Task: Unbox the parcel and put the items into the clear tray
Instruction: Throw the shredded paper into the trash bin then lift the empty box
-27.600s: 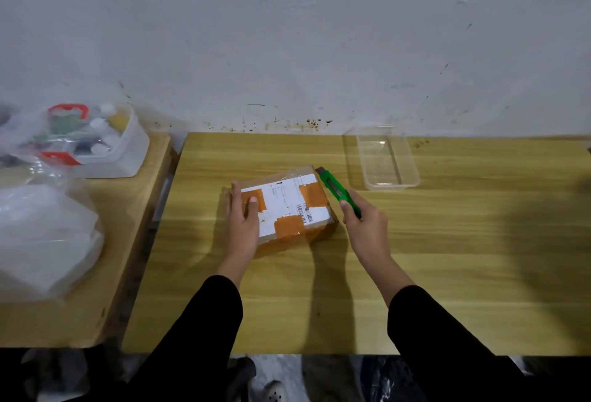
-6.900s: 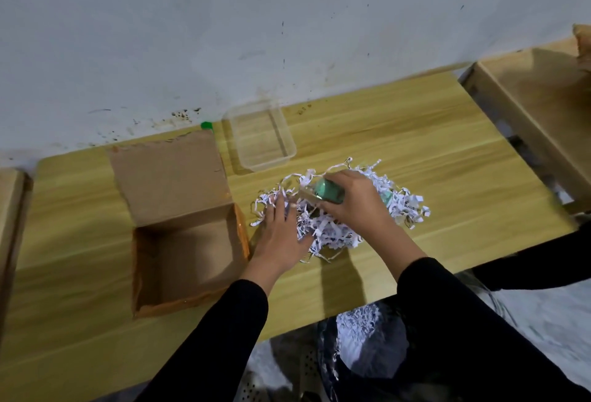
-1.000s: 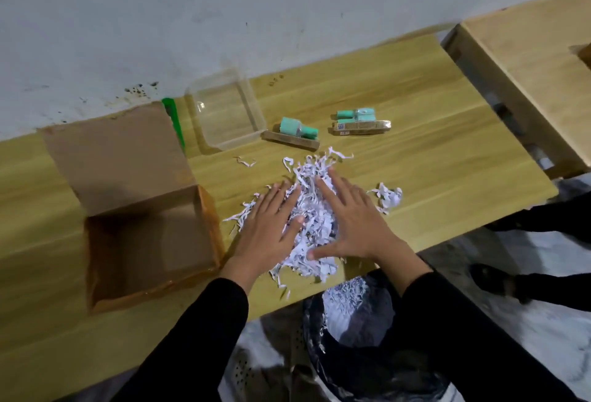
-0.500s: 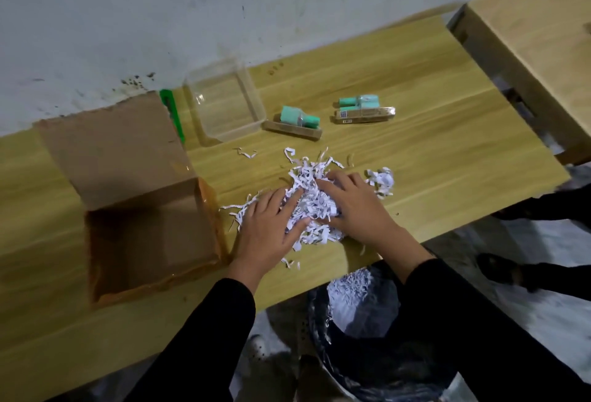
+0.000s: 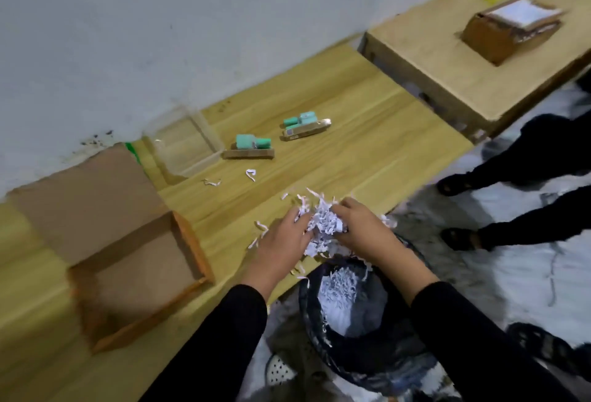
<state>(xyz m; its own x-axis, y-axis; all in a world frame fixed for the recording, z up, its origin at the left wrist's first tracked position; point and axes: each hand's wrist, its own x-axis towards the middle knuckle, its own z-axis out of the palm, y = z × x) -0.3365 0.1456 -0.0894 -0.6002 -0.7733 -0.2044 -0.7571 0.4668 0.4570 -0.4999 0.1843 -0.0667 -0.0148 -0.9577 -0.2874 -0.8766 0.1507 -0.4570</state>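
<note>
Head view: left hand (image 5: 281, 238), right hand (image 5: 361, 228) now clutch shredded paper (image 5: 323, 225), dragged to table (image 5: 351, 152) edge

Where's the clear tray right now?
In the head view, left of centre, the clear tray sits empty at the far edge of the table, between the flap of the opened parcel box and the left teal bottle.
</note>
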